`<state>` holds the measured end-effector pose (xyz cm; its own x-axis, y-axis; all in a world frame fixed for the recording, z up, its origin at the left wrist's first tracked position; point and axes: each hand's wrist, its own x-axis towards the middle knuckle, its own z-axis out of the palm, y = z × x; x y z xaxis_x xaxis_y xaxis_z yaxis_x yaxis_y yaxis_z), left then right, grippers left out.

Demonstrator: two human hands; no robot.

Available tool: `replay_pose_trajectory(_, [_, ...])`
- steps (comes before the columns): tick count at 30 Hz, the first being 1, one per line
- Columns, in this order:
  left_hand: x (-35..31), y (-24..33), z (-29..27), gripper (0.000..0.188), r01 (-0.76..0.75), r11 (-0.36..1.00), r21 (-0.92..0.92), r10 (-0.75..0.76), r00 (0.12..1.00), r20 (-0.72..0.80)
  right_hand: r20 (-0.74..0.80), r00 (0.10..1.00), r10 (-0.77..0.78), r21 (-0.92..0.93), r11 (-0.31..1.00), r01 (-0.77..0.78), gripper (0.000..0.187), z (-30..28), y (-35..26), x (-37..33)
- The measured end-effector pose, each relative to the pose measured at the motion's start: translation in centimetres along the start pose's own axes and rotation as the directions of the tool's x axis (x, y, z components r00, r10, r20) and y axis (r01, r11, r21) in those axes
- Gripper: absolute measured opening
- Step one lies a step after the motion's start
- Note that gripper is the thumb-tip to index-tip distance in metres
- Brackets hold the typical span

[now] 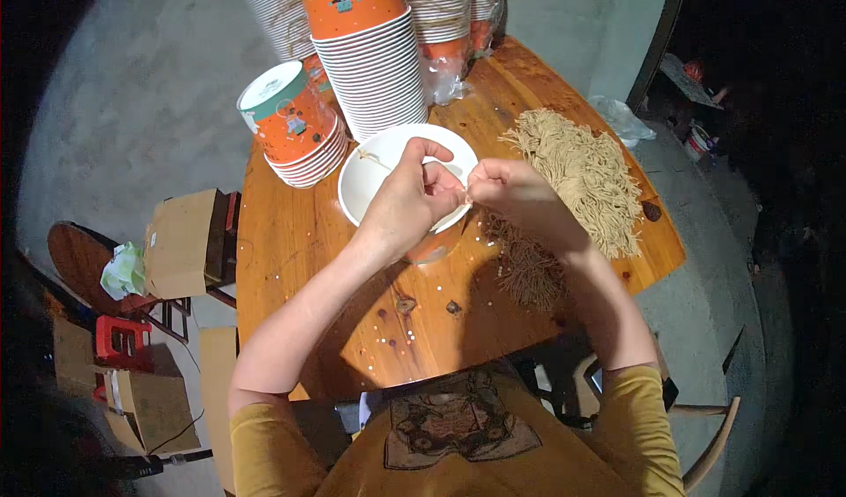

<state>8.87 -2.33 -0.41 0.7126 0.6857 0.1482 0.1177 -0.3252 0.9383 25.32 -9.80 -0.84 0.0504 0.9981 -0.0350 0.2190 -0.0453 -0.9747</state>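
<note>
My left hand (412, 189) and my right hand (518, 196) meet above a white paper bowl (359, 190). Both are closed, with thumb and fingertips pinched together almost touching. What sits between the fingertips is too small to make out. A thin tan strand (374, 159) lies inside the bowl near its left side. Beside my right hand is a big heap of tan cords (577, 166), and a darker brown bundle of cords (531, 277) lies partly under my right forearm.
Behind the bowl rises a tall stack of orange paper buckets (370, 74); a shorter upside-down stack (295, 131) stands to its left. More bagged stacks (436, 12) are at the back. White bits dot the wooden table (352, 321). Cardboard boxes (183, 243) and a red stool (122, 340) are left.
</note>
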Motion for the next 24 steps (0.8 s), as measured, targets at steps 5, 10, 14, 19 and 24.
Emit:
replay_pose_trajectory(5, [0.1,0.0,-0.3,0.036,0.050,0.994,-0.099,-0.048,0.999,0.018,-0.039,0.979,-0.202,0.110,0.973,0.205,0.012,0.1,1.3,-0.1])
replay_pose_trajectory(10, [0.1,0.1,-0.4,0.036,0.070,0.990,-0.120,-0.068,0.997,0.023,-0.093,0.874,-0.476,-0.339,0.841,0.422,0.012,0.4,1.0,-0.9])
replay_pose_trajectory(14, [0.3,-0.1,-0.4,0.037,0.052,0.992,-0.118,-0.050,0.999,0.023,-0.027,0.701,-0.713,-0.706,0.509,0.492,0.014,0.7,1.2,-1.3])
replay_pose_trajectory(19, [0.4,-0.5,-0.3,0.036,0.032,0.995,-0.094,-0.030,0.999,0.022,-0.103,0.707,-0.699,-0.740,0.529,0.415,0.013,1.5,1.2,-0.9])
replay_pose_trajectory(24, [0.2,-0.2,-0.3,0.036,0.037,0.996,-0.083,-0.034,0.999,0.032,-0.053,0.992,-0.116,0.030,0.993,0.118,0.016,-0.1,1.0,-0.6])
